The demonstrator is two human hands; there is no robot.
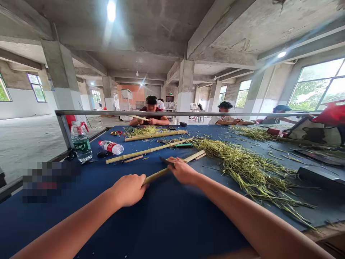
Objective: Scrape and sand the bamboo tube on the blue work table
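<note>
My left hand (130, 190) is wrapped round the near end of a bamboo stick (157, 176), which slants away to the right over the blue table. My right hand (181, 170) grips a knife (165, 161); its dark blade points left and lies at the bamboo, but the handle is hidden in my fingers. Whether the edge is cutting in cannot be told. Beyond my hands are a long thin bamboo stick (134, 154), a short strip (133, 159) and a green-handled tool (184, 145).
Bamboo shavings (242, 165) spread widely at the right, beside a dark box (320, 181). Two plastic bottles, one upright (81, 144) and one lying (111, 147), are at the left. A thick bamboo pole (156, 135) lies farther back. A co-worker (151, 115) sits opposite, behind a metal rail (199, 113).
</note>
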